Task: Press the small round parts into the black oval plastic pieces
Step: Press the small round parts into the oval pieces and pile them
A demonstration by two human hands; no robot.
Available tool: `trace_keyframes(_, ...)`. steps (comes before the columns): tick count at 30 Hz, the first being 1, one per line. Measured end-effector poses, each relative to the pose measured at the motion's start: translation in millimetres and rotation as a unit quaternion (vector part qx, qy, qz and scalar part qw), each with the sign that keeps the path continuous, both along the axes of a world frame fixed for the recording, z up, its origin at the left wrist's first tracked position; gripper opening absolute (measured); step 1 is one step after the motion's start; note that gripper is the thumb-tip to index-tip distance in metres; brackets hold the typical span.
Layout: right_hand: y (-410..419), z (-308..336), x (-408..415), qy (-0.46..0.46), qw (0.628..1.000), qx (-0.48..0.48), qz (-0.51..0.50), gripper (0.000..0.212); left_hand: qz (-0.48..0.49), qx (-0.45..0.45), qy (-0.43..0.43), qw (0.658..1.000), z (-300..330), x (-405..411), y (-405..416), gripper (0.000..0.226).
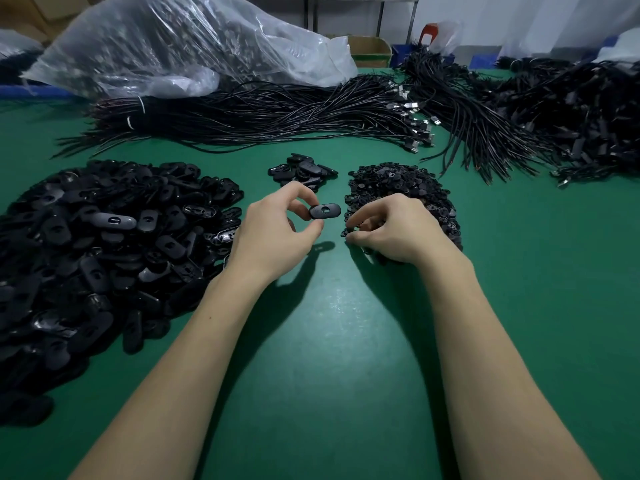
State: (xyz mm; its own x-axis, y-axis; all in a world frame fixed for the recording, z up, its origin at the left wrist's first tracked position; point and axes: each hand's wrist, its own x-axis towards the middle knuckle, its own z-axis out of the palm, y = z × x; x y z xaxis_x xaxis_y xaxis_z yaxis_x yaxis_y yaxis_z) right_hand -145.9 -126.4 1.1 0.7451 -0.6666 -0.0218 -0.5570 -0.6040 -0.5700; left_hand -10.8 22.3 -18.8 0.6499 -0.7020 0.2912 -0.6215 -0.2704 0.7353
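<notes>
Left hand pinches an oval piece; right hand, fingers curled, picks at the round-part pile on the right

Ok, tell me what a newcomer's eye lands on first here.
First, the left hand pinching one black oval piece at mid-table, beside the right hand reaching into the pile of small round parts. Then the big heap of oval pieces at left, and the cable bundles behind.

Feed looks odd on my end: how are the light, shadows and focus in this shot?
Head view: light from above, sharp shadows of both arms on the green table; mild glare on it; wide-angle bending at the edges; the oval piece in the left hand is sharp, the plastic bag soft.
</notes>
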Motion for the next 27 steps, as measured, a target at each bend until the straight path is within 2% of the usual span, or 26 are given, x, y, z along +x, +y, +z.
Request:
trace_keyframes(4,0,-1,1,-0.007,1.000,-0.022,-0.007,0.003,-0.001,-0.001,0.002,1.000,0,1,0,0.017)
trace_keyframes(7,-1,-2,0,-0.029,0.999,-0.015,-0.015,0.008,-0.001,-0.001,0.003,1.000,0,2,0,0.017)
trace_keyframes(12,3,8,-1,-0.203,0.974,0.095,-0.007,0.003,-0.001,-0.005,0.008,1.000,1,2,0,0.018)
trace_keyframes(14,6,11,1,-0.232,0.966,0.116,0.000,0.004,0.001,-0.008,0.009,1.000,1,1,0,0.018)
trace_keyframes(27,15,11,13,-0.215,0.964,0.154,-0.031,0.005,0.015,-0.020,-0.001,1.000,3,0,0,0.018)
